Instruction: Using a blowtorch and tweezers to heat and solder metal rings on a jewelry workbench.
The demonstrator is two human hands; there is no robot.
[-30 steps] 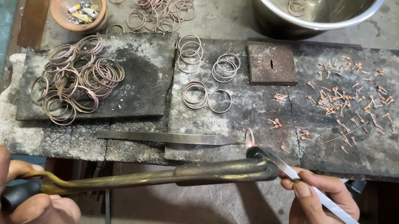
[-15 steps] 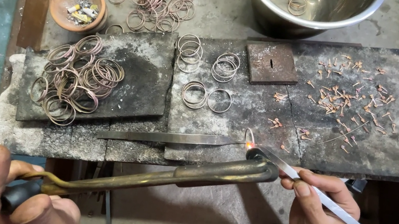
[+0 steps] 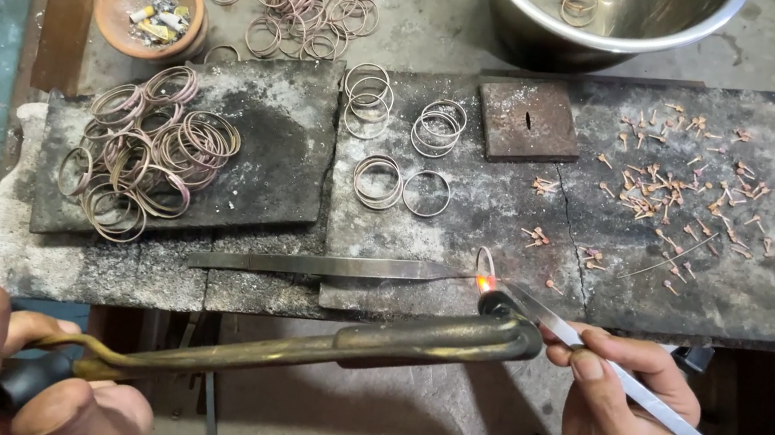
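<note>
In the head view, a brass torch [image 3: 308, 348] is gripped by its dark handle in the left hand [image 3: 11, 377], fingers closed round it, at the lower left. Its long tube runs to the right, and its nozzle ends at a small ring [image 3: 486, 262] standing at the front edge of the slab [image 3: 604, 258], where a small orange glow is seen. Flat metal tweezers [image 3: 609, 370] are pinched in the right hand [image 3: 626, 423], their tips brought up to the ring, just beside the nozzle. The ring is judged light, thin, easily bent and hot; it is best taken by the tweezers, never by bare fingers. A second pair of tweezers [image 3: 320, 264] lies to the ring's left. Loose rings [image 3: 150, 149] are heaped on a dark block further left, well apart from both hands.
</note>
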